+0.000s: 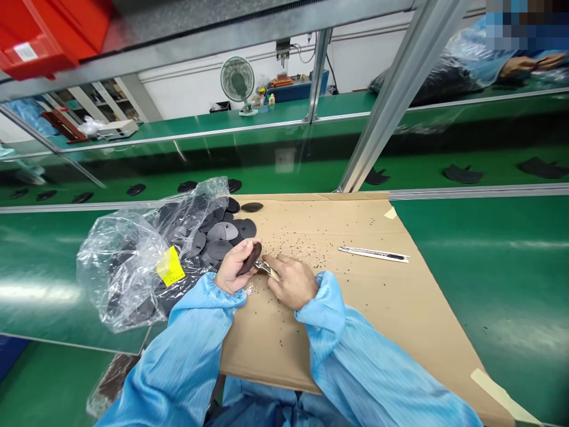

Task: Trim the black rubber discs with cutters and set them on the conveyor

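My left hand (233,265) grips a dark oval plastic piece (249,259), tilted on its edge above the cardboard. Closed round the handles of small nippers (265,268) is my right hand (291,280); their metal jaws meet the near edge of the oval piece. Just left of my hands, a clear plastic bag (128,255) with a yellow label (170,266) lies with its mouth towards the cardboard. Many similar black oval pieces (219,249) spill from it. Small dark specks are scattered over the cardboard sheet (338,332) around the nippers.
A white utility knife (373,254) lies on the cardboard to the right. Beyond a metal rail, black pieces (462,174) rest on a green belt. A slanted metal post (400,95) rises ahead. Farther back are a fan (237,80) and another person's hands (528,64).
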`<state>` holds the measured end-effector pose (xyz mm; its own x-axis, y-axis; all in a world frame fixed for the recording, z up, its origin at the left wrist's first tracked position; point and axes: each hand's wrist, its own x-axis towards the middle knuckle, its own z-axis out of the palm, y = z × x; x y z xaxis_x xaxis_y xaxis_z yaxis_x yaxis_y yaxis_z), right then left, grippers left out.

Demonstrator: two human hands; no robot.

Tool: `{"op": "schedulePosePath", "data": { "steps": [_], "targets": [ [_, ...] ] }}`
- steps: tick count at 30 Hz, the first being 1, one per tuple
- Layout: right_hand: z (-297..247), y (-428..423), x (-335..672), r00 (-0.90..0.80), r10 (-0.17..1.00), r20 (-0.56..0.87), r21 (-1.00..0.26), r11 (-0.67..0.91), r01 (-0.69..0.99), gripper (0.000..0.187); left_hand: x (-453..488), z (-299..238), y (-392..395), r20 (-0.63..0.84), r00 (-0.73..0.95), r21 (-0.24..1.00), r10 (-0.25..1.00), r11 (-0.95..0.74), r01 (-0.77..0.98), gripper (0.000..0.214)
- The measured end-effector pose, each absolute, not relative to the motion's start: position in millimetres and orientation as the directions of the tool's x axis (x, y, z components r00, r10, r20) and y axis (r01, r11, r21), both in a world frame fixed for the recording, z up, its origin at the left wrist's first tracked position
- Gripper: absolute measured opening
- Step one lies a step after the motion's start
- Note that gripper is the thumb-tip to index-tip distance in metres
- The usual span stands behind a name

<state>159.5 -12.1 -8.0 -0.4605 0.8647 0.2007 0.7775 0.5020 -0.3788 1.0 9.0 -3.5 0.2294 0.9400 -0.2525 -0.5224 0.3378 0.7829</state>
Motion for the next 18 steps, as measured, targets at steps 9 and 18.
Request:
{"op": "schedulePosePath", "data": {
  "steps": [9,18],
  "targets": [
    [-13,-13,157,-0.417,0.89,0.184,-0.381,0.455,0.805,0.036,4,-8,10,-0.291,0.147,0.801,0.945,0.325,-0.503,0.038],
    [-21,19,164,-0.057,0.945,0.322,-0.644,0.262,0.718,0.027,-2,0,17,-0.142,-0.118,0.654,0.983,0.004,-0.756,0.029]
  ]
}}
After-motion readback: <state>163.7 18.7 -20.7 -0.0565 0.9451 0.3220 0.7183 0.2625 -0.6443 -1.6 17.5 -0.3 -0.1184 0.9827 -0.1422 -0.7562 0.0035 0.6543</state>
